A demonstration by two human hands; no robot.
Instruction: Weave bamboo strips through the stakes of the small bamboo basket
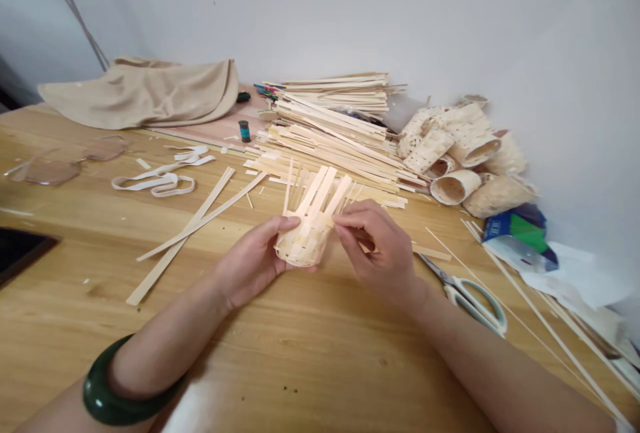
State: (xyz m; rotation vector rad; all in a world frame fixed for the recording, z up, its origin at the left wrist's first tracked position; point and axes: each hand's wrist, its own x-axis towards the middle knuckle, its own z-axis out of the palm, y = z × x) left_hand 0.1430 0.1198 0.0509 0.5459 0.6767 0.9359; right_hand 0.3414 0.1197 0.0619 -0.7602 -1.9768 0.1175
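Left hand (pixel 257 256) cupped round left side of woven basket (pixel 305 241); right hand (pixel 377 244) pinched at its right edge.

Your left hand (pixel 253 253) had most of its fingers hidden behind the woven basket (pixel 303 239), and your right hand (pixel 377 246) pinched its right edge, though the bit between those fingertips was too small to tell. Right of the basket, the scissors (pixel 476 299) had their tips tucked behind that same hand, and the print on the blue-green packet (pixel 525 233) was too blurry to read tbh. Way left of the basket, a dark flat thing (pixel 23 254) got chopped off by the frame edge. Behind the basket to the left, some black object (pixel 243 97) sat partly behind the beige cloth (pixel 150 93), so no clue what that was.
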